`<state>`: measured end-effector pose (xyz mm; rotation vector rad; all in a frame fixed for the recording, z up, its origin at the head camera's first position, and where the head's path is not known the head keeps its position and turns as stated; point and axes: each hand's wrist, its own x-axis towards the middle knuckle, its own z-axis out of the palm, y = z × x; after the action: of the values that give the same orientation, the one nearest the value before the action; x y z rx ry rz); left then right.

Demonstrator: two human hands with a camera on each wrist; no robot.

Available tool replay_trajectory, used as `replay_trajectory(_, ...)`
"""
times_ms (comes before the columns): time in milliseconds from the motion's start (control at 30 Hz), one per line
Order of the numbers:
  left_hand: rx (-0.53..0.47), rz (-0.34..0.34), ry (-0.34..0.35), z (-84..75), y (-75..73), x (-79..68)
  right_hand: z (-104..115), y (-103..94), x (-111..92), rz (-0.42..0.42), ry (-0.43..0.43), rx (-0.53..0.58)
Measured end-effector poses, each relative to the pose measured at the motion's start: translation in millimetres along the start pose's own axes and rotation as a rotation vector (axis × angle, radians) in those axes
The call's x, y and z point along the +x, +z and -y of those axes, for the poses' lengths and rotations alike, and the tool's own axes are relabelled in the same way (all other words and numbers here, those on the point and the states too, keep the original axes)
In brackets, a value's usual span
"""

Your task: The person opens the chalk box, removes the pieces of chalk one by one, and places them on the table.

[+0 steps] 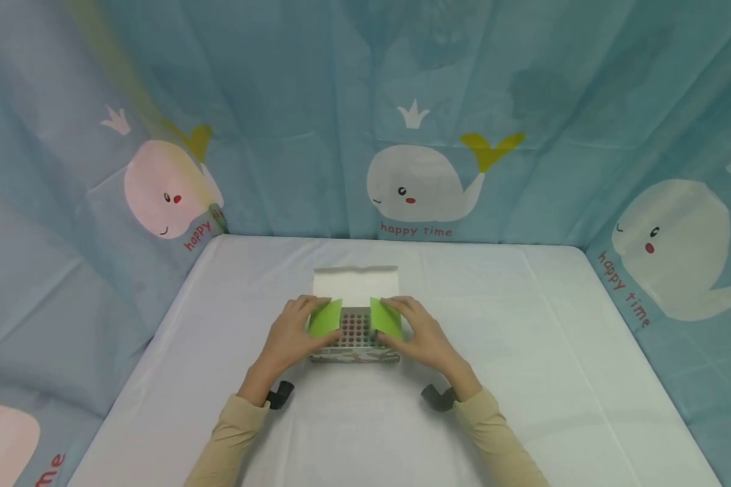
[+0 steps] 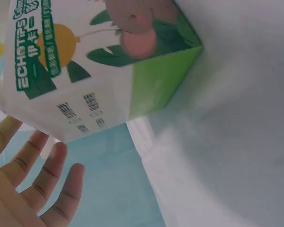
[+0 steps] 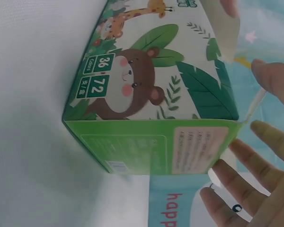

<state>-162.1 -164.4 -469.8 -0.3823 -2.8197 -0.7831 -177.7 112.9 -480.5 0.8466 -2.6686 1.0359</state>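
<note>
An upright cardboard box point(image 1: 355, 354) with animal and leaf prints stands mid-table, its lid point(image 1: 356, 284) raised behind. Inside are rows of small round ends point(image 1: 355, 328). Two green side flaps stand up, leaning over the opening. At the left flap point(image 1: 325, 319), my left hand point(image 1: 292, 330) has its fingers at the far edge and its thumb by the near edge. My right hand point(image 1: 424, 333) mirrors this at the right flap point(image 1: 386, 318). Long, loosely straight fingers point(image 3: 246, 163) show beside the box in the right wrist view; the left wrist view shows similar fingers point(image 2: 49, 175).
A white cloth covers the table point(image 1: 560, 352). Behind it and at both sides hangs a blue curtain point(image 1: 280, 182) printed with whales. Black wrist devices point(image 1: 280, 395) sit at both cuffs.
</note>
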Motion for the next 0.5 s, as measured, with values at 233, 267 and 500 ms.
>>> replay_trajectory(233, -0.096, -0.069, -0.041, 6.6, -4.8, -6.2, -5.1, -12.0, -6.4, -0.01, 0.024, 0.087)
replay_trajectory(267, -0.113, -0.086, -0.047, 7.9, -5.5, -7.2, -6.1, -13.9, -7.4, -0.011, 0.027, 0.095)
replay_trajectory(500, -0.164, -0.231, -0.017, 19.8, -10.5, -14.0, -14.9, -25.6, -12.9, -0.032, -0.021, 0.088)
